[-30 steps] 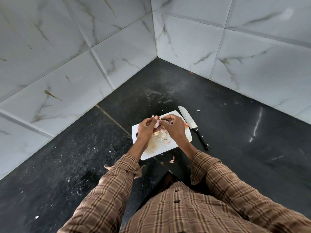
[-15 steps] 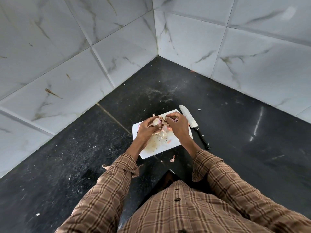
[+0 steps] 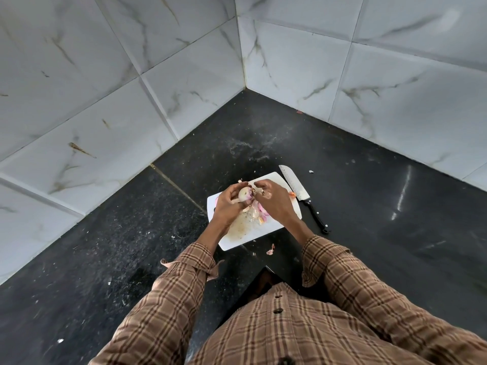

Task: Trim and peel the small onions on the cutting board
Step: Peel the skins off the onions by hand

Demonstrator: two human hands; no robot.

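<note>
My left hand (image 3: 228, 204) grips a small pale onion (image 3: 245, 194) just above the white cutting board (image 3: 253, 234). My right hand (image 3: 274, 200) sits close beside it, fingertips pinching a strip of brownish skin (image 3: 253, 197) that hangs off the onion. Under the hands, pink and white onion pieces and peels (image 3: 259, 210) lie on the board, partly hidden. A knife (image 3: 297, 189) with a black handle rests on the counter along the board's right edge, untouched.
The board lies on a black stone counter (image 3: 369, 219) in a corner of marble-tiled walls (image 3: 316, 61). A scrap of peel (image 3: 270, 250) lies on the counter in front of the board. My plaid sleeves fill the lower view.
My hands have drawn slightly apart. The onion shows more in my left hand, and a strip of skin now hangs between it and my right fingers.
</note>
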